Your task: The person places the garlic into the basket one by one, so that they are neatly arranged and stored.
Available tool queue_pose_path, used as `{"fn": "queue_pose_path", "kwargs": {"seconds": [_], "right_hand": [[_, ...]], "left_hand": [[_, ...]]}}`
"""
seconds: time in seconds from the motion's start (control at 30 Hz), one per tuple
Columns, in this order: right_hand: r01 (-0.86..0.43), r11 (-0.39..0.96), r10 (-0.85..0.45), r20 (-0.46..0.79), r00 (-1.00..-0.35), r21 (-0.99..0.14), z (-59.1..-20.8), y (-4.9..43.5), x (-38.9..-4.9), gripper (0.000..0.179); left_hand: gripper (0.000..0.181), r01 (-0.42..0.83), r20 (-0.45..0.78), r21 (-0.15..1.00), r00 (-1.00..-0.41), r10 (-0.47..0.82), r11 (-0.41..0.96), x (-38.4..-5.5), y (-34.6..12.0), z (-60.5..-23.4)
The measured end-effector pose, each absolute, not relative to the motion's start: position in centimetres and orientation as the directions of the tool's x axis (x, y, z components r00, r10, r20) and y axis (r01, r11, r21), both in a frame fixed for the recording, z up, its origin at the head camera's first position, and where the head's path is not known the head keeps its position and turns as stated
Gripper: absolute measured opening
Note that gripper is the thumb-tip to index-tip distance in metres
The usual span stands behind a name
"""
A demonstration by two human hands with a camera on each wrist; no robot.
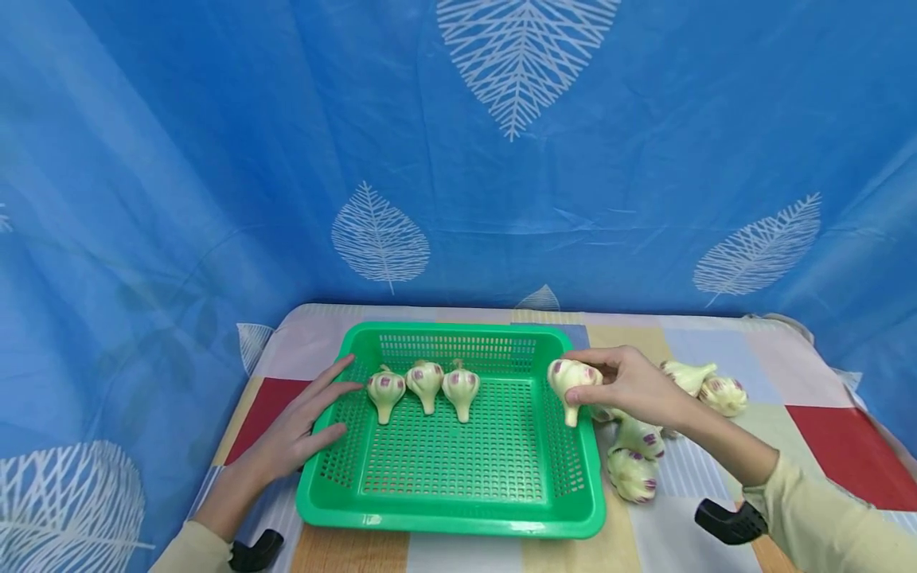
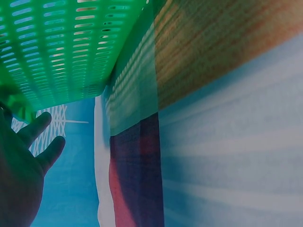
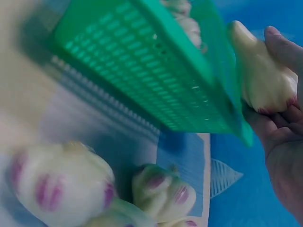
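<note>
A blue leaf-print curtain (image 1: 458, 199) backs the patchwork-covered worktop (image 1: 838, 446); left hand (image 1: 297, 430), fingers spread, at a green basket (image 1: 458, 523); right hand (image 1: 640, 388) pinches a garlic bulb (image 1: 571, 377).

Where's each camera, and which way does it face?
Head: on the head, facing forward and down at the green perforated plastic basket; left hand, right hand and beige sleeves show.
Left wrist: on that wrist, facing the basket's outside; part of the left hand shows.
Right wrist: on that wrist, facing the basket's side and white-and-purple garlic bulbs; right hand shows.
Head and right wrist share the held bulb.
</note>
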State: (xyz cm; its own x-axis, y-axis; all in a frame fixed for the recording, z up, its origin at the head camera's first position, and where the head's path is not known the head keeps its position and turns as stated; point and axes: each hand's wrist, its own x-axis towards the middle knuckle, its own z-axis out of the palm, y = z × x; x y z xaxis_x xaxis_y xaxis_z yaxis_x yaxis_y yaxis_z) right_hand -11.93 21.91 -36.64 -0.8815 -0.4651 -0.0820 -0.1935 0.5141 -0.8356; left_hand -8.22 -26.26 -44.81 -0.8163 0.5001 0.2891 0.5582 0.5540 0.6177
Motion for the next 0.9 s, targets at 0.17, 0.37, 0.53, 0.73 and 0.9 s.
{"fn": "queue_pose_path", "kwargs": {"seconds": [0.17, 0.37, 0.53, 0.73, 0.9], "right_hand": [[-0.262, 0.574, -0.552, -0.13, -0.824, -0.776, -36.8, 19.9, -14.0, 0.063], [-0.331, 0.566, -0.657, -0.17, -0.735, -0.755, -37.1, 17.8, -15.7, 0.065], [-0.394, 0.572, -0.713, -0.198, -0.673, -0.72, -37.6, 15.9, -16.6, 0.062], [-0.461, 0.619, -0.726, -0.242, -0.643, -0.636, -38.2, 13.6, -17.4, 0.063], [-0.493, 0.683, -0.698, -0.282, -0.658, -0.54, -38.5, 11.7, -17.6, 0.06]], "left_hand": [[0.056, 0.552, 0.281, 0.617, -0.82, 0.498, 0.561, -8.2, -26.2, -44.5], [0.055, 0.546, 0.268, 0.629, -0.821, 0.504, 0.554, -8.2, -26.2, -44.3], [0.055, 0.542, 0.267, 0.627, -0.824, 0.499, 0.56, -8.2, -26.3, -44.5], [0.056, 0.548, 0.273, 0.613, -0.823, 0.499, 0.569, -8.2, -26.3, -44.6], [0.057, 0.553, 0.277, 0.603, -0.821, 0.5, 0.574, -8.3, -26.2, -44.6]]}}
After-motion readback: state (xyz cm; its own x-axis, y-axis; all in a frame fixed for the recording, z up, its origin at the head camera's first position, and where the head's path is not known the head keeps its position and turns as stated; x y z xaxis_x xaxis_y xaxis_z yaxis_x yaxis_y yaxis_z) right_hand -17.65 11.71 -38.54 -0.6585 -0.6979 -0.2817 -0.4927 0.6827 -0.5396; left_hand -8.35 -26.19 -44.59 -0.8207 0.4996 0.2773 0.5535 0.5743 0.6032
